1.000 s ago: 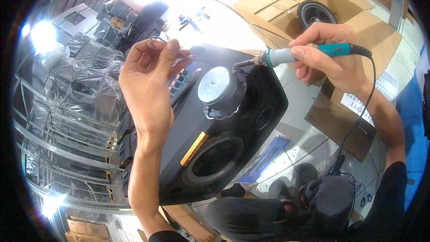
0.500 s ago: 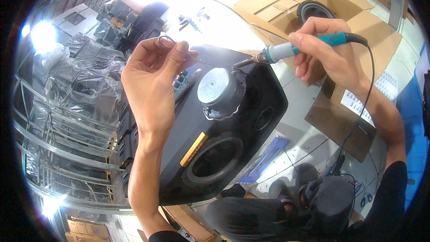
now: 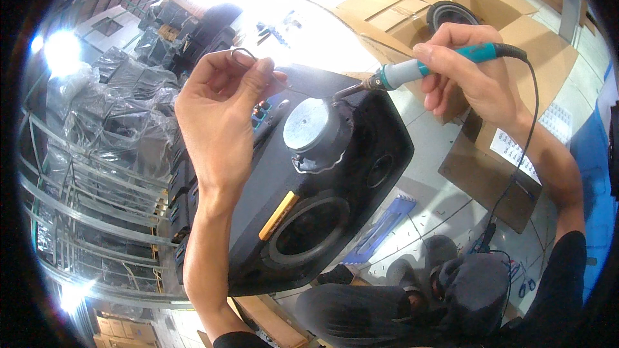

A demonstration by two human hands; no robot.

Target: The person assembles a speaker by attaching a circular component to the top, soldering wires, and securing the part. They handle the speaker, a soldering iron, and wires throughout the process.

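a left hand (image 3: 222, 106) pinches thin wire (image 3: 298, 92), a right hand (image 3: 469, 72) grips a soldering iron (image 3: 405, 75); an unsteady hold could scorch the speaker driver (image 3: 306, 125) beside its tip (image 3: 345, 93).

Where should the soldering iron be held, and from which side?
Likely by the grey-and-teal handle, from the right: the bare metal tip points left toward the speaker driver, and the cord leaves the handle's right end.

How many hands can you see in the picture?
2. The left hand is left of the round silver-topped part, pinching a thin wire. The right hand is to its right, gripping a soldering iron. Glare behind could hide others.
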